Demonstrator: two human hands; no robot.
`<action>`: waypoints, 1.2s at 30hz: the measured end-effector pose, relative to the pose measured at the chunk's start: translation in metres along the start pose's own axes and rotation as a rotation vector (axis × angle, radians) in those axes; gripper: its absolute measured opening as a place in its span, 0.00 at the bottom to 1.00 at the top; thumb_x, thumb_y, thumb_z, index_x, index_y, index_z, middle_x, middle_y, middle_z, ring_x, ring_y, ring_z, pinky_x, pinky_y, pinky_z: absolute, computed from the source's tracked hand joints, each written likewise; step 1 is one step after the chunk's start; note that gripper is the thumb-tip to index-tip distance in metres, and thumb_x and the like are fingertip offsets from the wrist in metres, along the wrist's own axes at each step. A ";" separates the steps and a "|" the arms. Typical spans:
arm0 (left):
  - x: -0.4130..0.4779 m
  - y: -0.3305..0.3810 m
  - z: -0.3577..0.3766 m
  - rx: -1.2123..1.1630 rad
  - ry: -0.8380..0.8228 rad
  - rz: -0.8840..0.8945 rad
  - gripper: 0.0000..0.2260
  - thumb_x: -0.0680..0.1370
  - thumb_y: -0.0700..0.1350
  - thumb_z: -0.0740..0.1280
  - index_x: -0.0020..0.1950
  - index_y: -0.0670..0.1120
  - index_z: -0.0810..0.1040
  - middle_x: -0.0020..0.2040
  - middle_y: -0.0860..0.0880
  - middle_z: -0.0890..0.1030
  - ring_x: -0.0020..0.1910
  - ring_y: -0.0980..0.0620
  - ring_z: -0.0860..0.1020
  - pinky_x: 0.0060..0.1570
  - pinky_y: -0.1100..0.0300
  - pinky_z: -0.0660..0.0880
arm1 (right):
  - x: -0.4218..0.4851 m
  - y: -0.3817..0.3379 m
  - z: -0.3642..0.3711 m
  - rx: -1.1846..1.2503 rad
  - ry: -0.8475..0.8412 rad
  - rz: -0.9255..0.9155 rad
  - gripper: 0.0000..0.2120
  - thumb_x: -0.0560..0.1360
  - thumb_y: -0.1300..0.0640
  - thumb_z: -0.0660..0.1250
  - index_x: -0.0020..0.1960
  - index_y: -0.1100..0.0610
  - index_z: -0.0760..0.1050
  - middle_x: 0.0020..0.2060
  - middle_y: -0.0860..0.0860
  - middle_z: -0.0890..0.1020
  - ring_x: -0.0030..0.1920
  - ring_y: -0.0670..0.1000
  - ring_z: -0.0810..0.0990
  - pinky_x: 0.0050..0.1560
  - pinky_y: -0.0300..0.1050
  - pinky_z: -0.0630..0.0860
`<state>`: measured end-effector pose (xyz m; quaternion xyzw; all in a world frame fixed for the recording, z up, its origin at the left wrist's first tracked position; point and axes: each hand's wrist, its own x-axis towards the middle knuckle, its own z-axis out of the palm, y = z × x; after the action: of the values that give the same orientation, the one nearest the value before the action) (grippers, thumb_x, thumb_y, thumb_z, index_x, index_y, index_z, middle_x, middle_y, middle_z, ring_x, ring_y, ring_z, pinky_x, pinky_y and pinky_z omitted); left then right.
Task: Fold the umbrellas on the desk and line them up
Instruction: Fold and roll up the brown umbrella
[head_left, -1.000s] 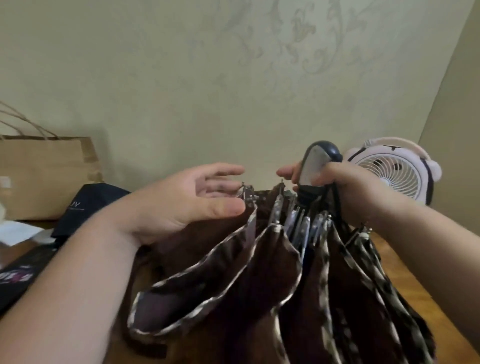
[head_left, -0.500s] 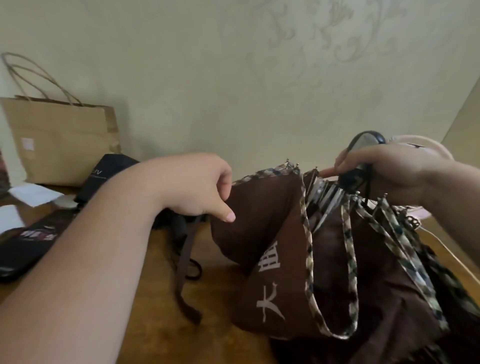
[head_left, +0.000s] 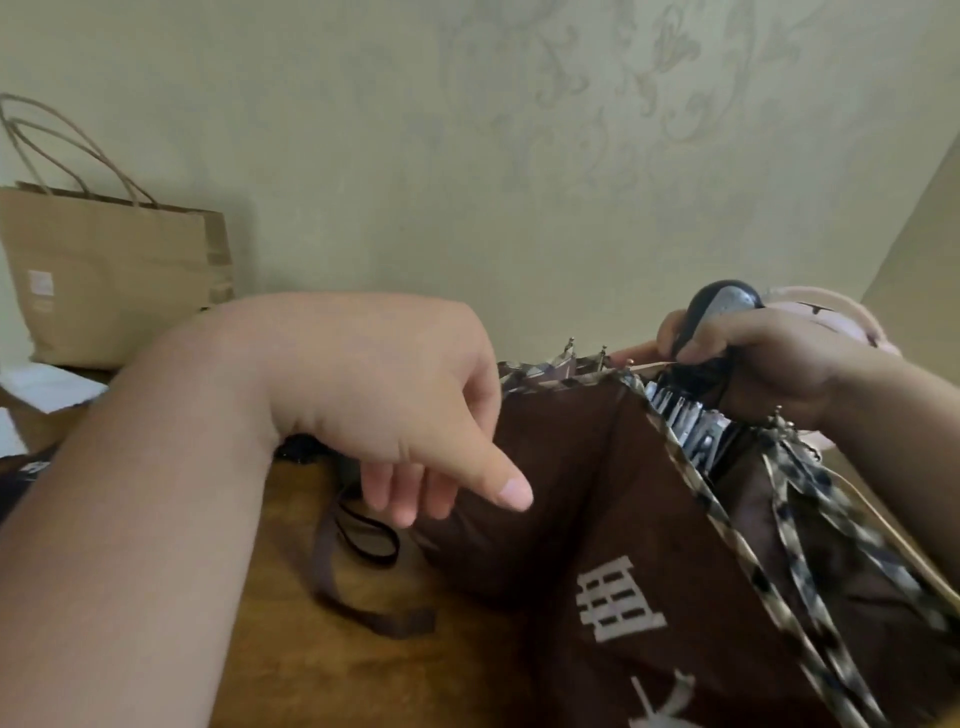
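Here, in the head view, the only container is one brown paper bag (head_left: 114, 275) standing at the upper left of the frame against the wall (head_left: 467, 156). Two twine loops rise from its top; its mouth faces away, so I cannot tell what is inside. Below it, at the left edge, lie a few white papers (head_left: 47, 387).

One brown umbrella (head_left: 597, 493) fills the lower right of the frame, collapsed but with its cloth loose and unrolled. It has a patterned trim along the edges, and two white printed characters show on one panel. Its black handle (head_left: 722, 304) points up at the middle right. There the right hand (head_left: 769, 364) has its grip wrapped round the handle's base, just above the bunched metal ribs.

The left hand (head_left: 395, 395) sits in the centre of the frame, above the wooden bench (head_left: 291, 649). Its grip is slack and holds nothing: the fingers hang loosely curled downward and the thumb sticks out toward the cloth. The thumb tip may be brushing the cloth, though the angle leaves that unclear.

One brown strap (head_left: 363, 613) trails across the bench at lower centre, with one thin black loop (head_left: 374, 540) lying over it. One pink fan (head_left: 831, 312) peeks out behind the right hand.
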<state>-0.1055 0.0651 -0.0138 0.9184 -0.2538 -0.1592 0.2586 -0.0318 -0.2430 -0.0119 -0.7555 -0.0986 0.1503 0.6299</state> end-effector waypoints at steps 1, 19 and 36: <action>0.000 0.007 0.007 0.064 -0.001 0.014 0.16 0.72 0.58 0.77 0.41 0.45 0.83 0.35 0.51 0.86 0.33 0.53 0.85 0.35 0.61 0.81 | 0.000 0.000 0.001 0.007 -0.006 0.003 0.10 0.57 0.62 0.69 0.38 0.61 0.77 0.62 0.67 0.81 0.59 0.64 0.82 0.51 0.54 0.84; 0.100 0.014 0.091 -0.363 0.661 0.118 0.63 0.59 0.70 0.79 0.79 0.66 0.38 0.79 0.53 0.67 0.75 0.50 0.70 0.71 0.53 0.70 | -0.024 -0.026 0.071 -0.566 0.183 -0.031 0.06 0.78 0.52 0.71 0.49 0.55 0.79 0.38 0.49 0.87 0.39 0.49 0.87 0.38 0.41 0.80; 0.101 0.017 0.092 -0.294 0.791 0.108 0.30 0.65 0.61 0.79 0.58 0.60 0.64 0.44 0.61 0.77 0.43 0.65 0.76 0.39 0.65 0.72 | -0.093 0.017 0.091 -1.036 0.502 -0.059 0.69 0.53 0.21 0.72 0.81 0.39 0.37 0.80 0.38 0.58 0.76 0.37 0.56 0.68 0.34 0.56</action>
<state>-0.0682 -0.0392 -0.0958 0.8475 -0.1574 0.1847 0.4721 -0.1510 -0.1936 -0.0332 -0.9749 -0.0279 -0.1191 0.1858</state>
